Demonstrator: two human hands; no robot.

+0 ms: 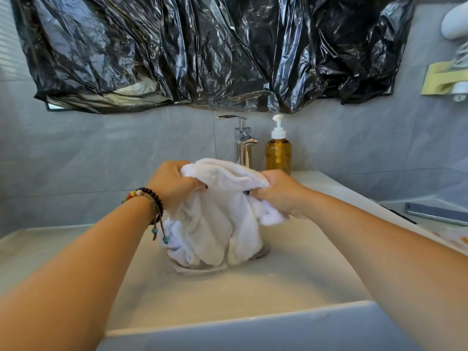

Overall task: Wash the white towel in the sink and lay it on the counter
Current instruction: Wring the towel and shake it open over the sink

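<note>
The left hand and the right hand each clench a bunch of the white towel, its top edge stretched level between them. From both fists the cloth hangs straight down, long axis upright, its crumpled lower end resting over the drain in the sink.

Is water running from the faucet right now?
No, the faucet shows no stream, while both hands grip the white towel over the sink.
</note>
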